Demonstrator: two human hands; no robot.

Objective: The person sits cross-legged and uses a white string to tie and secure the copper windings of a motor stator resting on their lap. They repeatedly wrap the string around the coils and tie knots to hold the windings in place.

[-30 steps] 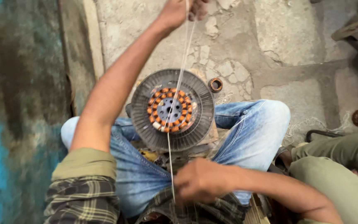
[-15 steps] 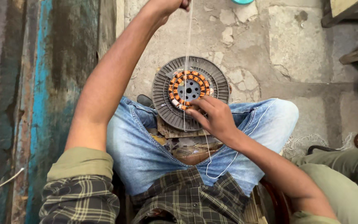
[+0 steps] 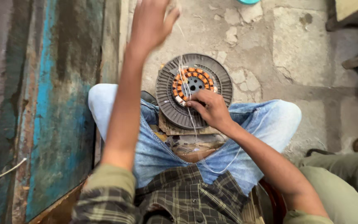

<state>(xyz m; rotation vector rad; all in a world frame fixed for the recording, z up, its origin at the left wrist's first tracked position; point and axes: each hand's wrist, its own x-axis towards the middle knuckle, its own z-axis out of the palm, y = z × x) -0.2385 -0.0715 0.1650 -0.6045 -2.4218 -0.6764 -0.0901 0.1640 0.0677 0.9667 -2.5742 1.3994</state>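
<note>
A round dark grey fan stator [image 3: 168,99] with a ring of orange copper coils [image 3: 193,74] rests on a wooden block between my knees. My right hand [image 3: 210,108] presses on its near edge, fingertips pinching a thin white thread [image 3: 183,70] against the coils. My left hand [image 3: 150,23] is raised high and far forward, closed on the other end of the thread, which runs taut down to the stator. Loose thread lies looped over my jeans [image 3: 154,153].
A worn blue-painted wooden surface [image 3: 50,108] stands at the left. Cracked concrete floor [image 3: 295,49] lies ahead. A person's olive-green trouser leg [image 3: 344,182] sits at the lower right. Wooden furniture legs [image 3: 357,62] show at the upper right.
My right hand moved from my lap up onto the stator's coils. My left hand stays raised with the thread. The view has shifted down and left.
</note>
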